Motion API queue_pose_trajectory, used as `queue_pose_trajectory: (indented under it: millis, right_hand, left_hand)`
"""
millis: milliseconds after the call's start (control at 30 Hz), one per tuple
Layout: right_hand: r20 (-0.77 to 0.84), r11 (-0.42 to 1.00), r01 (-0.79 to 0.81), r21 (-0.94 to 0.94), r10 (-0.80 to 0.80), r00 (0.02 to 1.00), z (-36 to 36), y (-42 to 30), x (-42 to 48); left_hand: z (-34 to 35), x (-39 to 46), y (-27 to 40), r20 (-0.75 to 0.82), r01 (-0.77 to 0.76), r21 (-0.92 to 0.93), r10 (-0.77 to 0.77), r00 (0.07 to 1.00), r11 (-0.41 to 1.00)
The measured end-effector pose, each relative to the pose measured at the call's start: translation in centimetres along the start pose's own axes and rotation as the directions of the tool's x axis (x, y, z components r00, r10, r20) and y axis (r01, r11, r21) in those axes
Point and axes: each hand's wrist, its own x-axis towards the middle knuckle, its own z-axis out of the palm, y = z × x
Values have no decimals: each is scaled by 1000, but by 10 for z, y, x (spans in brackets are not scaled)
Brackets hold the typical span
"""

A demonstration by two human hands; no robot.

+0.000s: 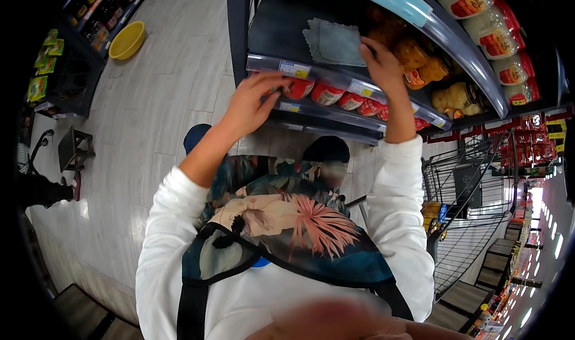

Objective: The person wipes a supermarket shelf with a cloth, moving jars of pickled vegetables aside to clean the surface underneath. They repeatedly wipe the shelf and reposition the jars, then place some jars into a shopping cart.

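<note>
A grey-blue cloth (334, 42) lies spread on the dark shelf board (276, 32) in front of me. My right hand (382, 63) is at the cloth's right edge, fingertips against it; whether they pinch it is unclear. My left hand (251, 99) hovers by the front edge of the same shelf, thumb and fingers apart, with nothing visible in it. Just beyond its fingertips, red-topped jars (327, 93) stand in a row on the lower shelf. To the right of my right hand are glass jars of orange fruit (415, 63) and a jar of pale fruit (456, 99).
A curved upper shelf edge (449, 36) overhangs the jars, with white jars (494, 32) above. A wire shopping cart (471, 236) stands to my right. On the left are a yellow basin (127, 40), a small stool (75, 149) and another person's foot (76, 186).
</note>
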Motion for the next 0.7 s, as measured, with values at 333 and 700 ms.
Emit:
queue_pose_trajectory:
  millis: [333,700]
  right_hand:
    - [-76,866,-335,-372,332,940,148,64,164]
    - [-4,903,-260,-342,275,961,145,105,268]
  left_hand:
    - [-22,-127,-86,133,181,451,-267,954,874]
    - [-41,-117,-85,-81,252,320,-239,968,913]
